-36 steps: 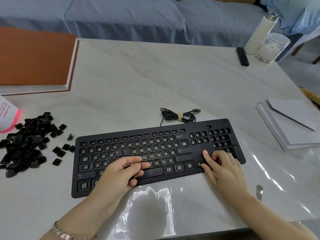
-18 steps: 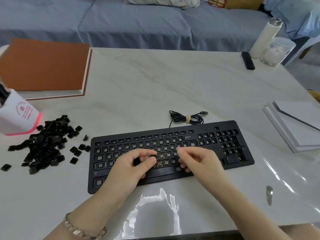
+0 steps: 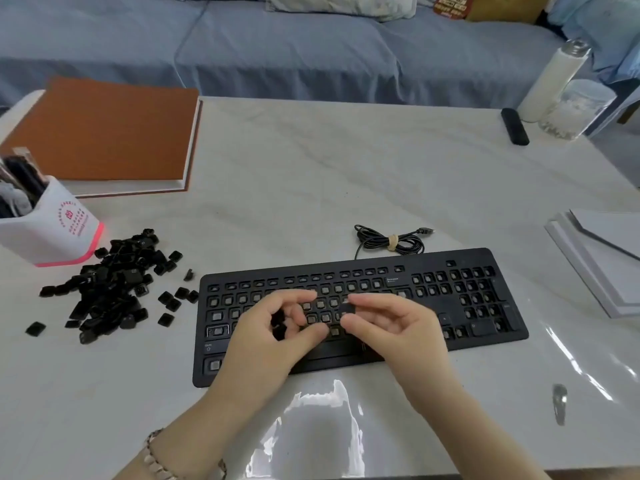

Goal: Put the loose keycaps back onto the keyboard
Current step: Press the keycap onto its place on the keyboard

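We see bare tabletop (image 3: pixel 311 188) behind the keyboard (image 3: pixel 485 289); keycap pile (image 3: pixel 107 285) and cup (image 3: pixel 52 233) crowd the left.

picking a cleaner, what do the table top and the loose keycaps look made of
Table top: looks like pale marble or imitation, grey veining, under a glossy clear film that glares. Loose keycaps: probably black moulded plastic, matte, little shine.
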`<state>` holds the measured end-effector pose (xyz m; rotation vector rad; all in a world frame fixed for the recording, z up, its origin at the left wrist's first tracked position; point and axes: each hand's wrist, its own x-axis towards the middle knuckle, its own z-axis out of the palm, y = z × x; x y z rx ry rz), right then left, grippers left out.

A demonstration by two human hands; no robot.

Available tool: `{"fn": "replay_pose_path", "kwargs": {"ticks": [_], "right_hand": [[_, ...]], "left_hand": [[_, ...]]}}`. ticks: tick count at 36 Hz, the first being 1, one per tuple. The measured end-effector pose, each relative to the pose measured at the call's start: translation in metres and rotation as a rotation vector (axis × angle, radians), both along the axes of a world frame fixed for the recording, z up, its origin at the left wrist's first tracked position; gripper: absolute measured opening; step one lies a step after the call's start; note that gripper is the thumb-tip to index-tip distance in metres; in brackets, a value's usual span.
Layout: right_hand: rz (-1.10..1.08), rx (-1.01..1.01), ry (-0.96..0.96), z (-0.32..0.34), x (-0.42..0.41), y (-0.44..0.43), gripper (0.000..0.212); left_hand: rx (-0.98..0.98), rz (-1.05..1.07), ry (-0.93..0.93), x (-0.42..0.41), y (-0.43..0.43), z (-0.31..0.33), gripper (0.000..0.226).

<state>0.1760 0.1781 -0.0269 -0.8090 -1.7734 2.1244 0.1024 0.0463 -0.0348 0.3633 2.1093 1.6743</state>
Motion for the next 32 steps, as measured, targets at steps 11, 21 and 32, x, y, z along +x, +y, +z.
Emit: {"fn": "replay_pose_path", "kwargs": {"ticks": [11,21,32], "right_hand": [[0.004,0.137,0.32,0.004,0.009,0.006,0.032],[0.007,0.309,0.291,-0.01,0.013,0.011,0.036],[-0.035,0.417,0.0,-0.04,0.039,0.042,0.044]], "left_hand": [[0.181,0.196,-0.549,-0.003,-0.008,-0.005,0.035],[0.107,0.203,-0.55,-0.002,-0.009,-0.012,0.038],[-0.349,-0.092,0.125,-0.003,-0.003,-0.03,0.018]]}}
